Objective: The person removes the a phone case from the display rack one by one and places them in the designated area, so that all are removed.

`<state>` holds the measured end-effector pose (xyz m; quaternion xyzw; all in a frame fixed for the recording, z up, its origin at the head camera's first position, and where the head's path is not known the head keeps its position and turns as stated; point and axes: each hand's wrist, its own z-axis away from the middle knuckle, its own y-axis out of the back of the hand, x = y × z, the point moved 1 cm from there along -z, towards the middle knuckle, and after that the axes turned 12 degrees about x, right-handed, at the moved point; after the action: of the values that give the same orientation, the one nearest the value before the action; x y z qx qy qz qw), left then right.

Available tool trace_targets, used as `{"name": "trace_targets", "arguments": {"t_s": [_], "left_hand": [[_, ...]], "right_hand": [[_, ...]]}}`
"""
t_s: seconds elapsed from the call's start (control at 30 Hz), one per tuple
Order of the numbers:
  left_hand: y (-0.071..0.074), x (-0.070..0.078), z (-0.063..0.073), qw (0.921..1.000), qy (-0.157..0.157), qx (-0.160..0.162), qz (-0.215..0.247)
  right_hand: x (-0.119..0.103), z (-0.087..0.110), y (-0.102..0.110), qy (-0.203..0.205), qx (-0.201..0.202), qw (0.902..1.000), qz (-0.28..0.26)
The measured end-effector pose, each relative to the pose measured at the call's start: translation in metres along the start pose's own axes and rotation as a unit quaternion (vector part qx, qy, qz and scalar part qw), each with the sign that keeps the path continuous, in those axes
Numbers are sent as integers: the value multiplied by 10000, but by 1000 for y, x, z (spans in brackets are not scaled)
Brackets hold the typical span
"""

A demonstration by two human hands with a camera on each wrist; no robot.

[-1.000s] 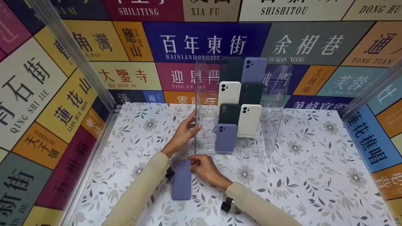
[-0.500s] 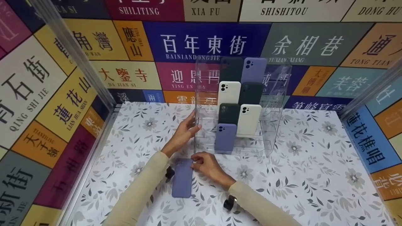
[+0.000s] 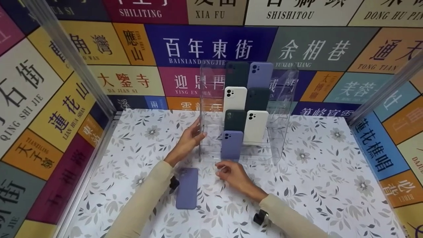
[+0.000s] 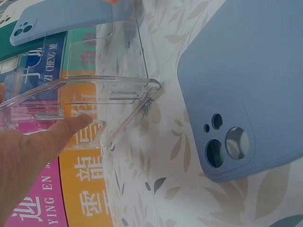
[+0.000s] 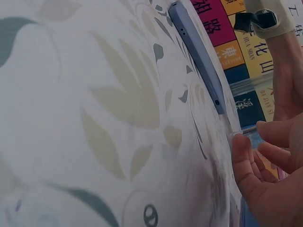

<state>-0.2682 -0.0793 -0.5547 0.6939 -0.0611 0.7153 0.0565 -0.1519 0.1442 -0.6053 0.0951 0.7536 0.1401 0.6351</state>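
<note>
A clear plastic display stand (image 3: pixel 211 151) stands on the table and holds several phone cases in stepped rows. My left hand (image 3: pixel 187 141) grips the stand's left side panel, and a finger (image 4: pixel 71 126) lies against the clear plastic in the left wrist view. A loose purple phone case (image 3: pixel 187 190) lies flat beside my left forearm, its camera holes at the far end. My right hand (image 3: pixel 236 177) hovers low in front of the stand with loosely bent fingers. Thumb and forefinger look apart in the right wrist view, and I see nothing held between them.
In the stand are a purple case (image 3: pixel 231 145) at the front, white cases (image 3: pixel 256 127), dark green cases (image 3: pixel 257 98) and another purple one (image 3: pixel 261 74) high up. Printed walls (image 3: pixel 211 43) close the back and both sides of the flower-patterned table (image 3: pixel 314 188).
My right hand has left the edge of the loose purple case and moved right, in front of the stand. My left hand stays on the stand. The view has shifted slightly.
</note>
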Motion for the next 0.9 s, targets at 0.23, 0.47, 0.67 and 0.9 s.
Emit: {"name": "trace_targets", "arguments": {"t_s": [0.23,0.47,0.67,0.9], "left_hand": [[3,-2,2,9999,113,26,17],[5,-2,2,9998,160,75,61],[2,-2,1,9998,113,67,168],[-2,1,2,9998,81,99,140]], "right_hand": [[-1,5,28,-79,134,9999,9],[-4,5,52,195,226,9993,208],[-8,2,72,402,292,9981,357],[-14,-7,93,776,427,9932,760]]}}
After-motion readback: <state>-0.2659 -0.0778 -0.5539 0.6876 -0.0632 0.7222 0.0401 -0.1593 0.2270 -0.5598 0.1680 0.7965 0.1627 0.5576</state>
